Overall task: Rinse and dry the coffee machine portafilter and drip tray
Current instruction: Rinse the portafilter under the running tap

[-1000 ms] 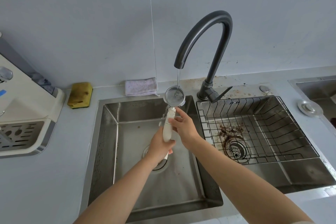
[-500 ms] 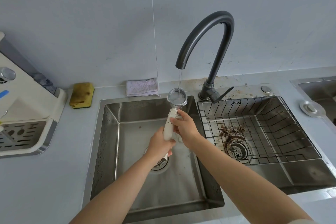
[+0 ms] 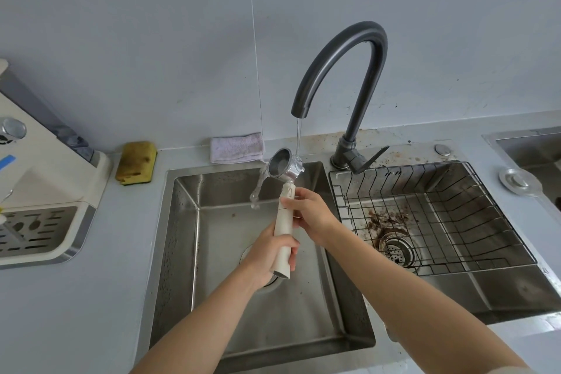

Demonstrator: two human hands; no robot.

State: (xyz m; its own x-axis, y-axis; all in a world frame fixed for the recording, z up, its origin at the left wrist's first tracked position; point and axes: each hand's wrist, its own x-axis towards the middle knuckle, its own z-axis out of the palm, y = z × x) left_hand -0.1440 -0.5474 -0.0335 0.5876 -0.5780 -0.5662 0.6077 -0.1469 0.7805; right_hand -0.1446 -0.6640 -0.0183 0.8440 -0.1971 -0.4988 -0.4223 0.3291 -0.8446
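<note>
The portafilter (image 3: 284,215) has a cream handle and a round steel basket. It is held over the left sink basin (image 3: 182,222). My left hand (image 3: 270,255) grips the lower end of the handle. My right hand (image 3: 309,212) holds the handle just below the basket. The basket is tipped to the left, and water pours out of it into the basin. A thin stream from the dark faucet (image 3: 343,70) lands on the basket's right side. The drip tray (image 3: 33,231), slotted and grey, sits in the coffee machine (image 3: 45,179) at the left.
A yellow sponge (image 3: 136,162) and a folded pale cloth (image 3: 236,147) lie behind the sink. A wire rack (image 3: 455,209) sits in the right basin, with coffee grounds by its drain (image 3: 396,249). A metal sink plug (image 3: 519,181) rests on the counter at right.
The portafilter's basket, upright under the stream before, has tipped to the left and now spills its water into the basin. Both hands keep their grip on the handle.
</note>
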